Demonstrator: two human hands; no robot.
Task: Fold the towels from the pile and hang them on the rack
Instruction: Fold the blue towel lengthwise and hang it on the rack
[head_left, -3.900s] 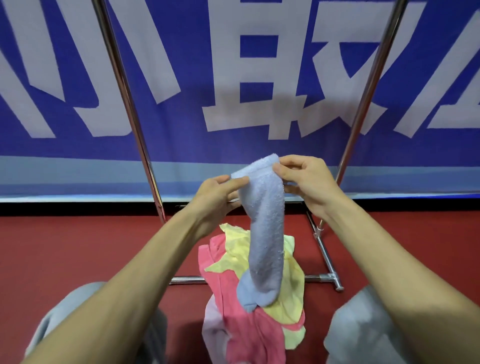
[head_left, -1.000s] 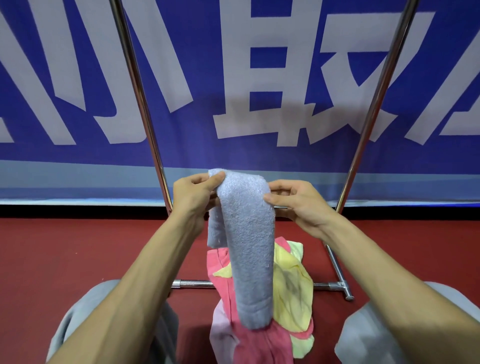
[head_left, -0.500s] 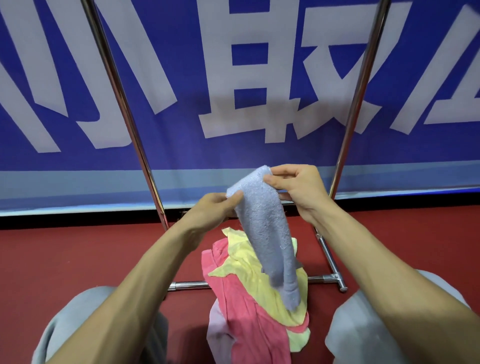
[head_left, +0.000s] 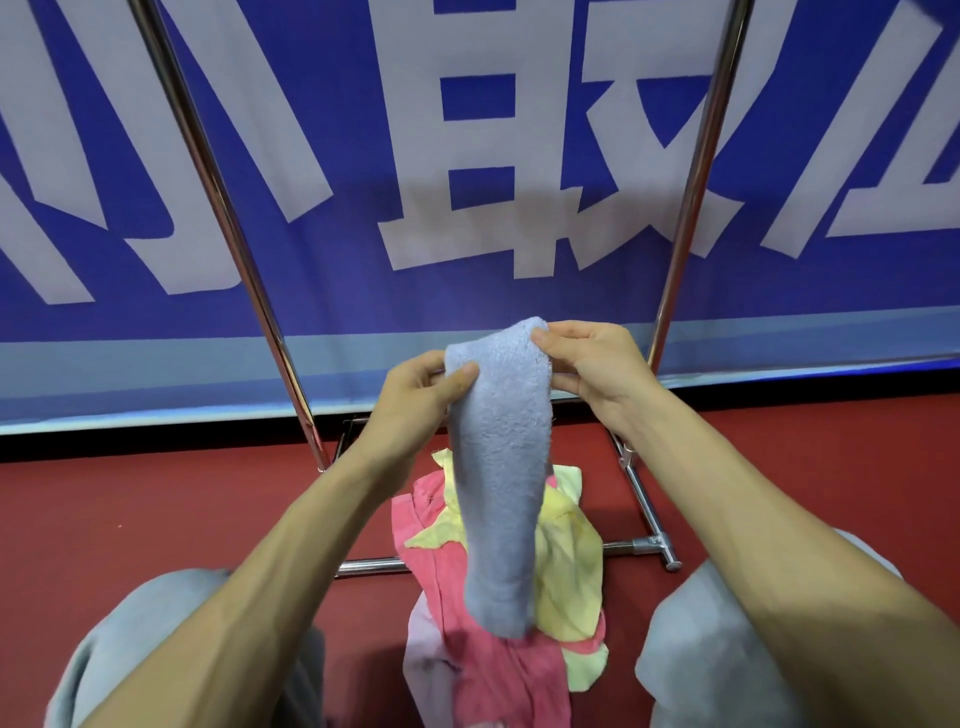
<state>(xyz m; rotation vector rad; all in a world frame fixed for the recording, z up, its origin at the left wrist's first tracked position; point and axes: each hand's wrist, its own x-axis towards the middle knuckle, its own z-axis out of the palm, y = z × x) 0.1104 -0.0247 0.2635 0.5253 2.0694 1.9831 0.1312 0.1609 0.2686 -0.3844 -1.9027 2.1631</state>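
A pale blue towel (head_left: 501, 483) hangs folded into a narrow strip in front of me. My left hand (head_left: 415, 395) pinches its upper left corner and my right hand (head_left: 592, 364) pinches its upper right corner. Below it on the red floor lies the pile of towels (head_left: 566, 582), yellow and pink with a lilac one underneath. The metal rack (head_left: 691, 192) rises behind as two slanted chrome poles, with its base bar (head_left: 631, 545) on the floor. The rack's top rail is out of view.
A blue banner (head_left: 467, 156) with large white characters covers the wall behind the rack. My knees in grey trousers (head_left: 727, 649) flank the pile on both sides. Red floor (head_left: 130, 519) spreads to the left and right.
The towel, tilted and swinging right half a second ago, now hangs straighter. My left hand has risen and closed on its top edge, nearer to my right hand.
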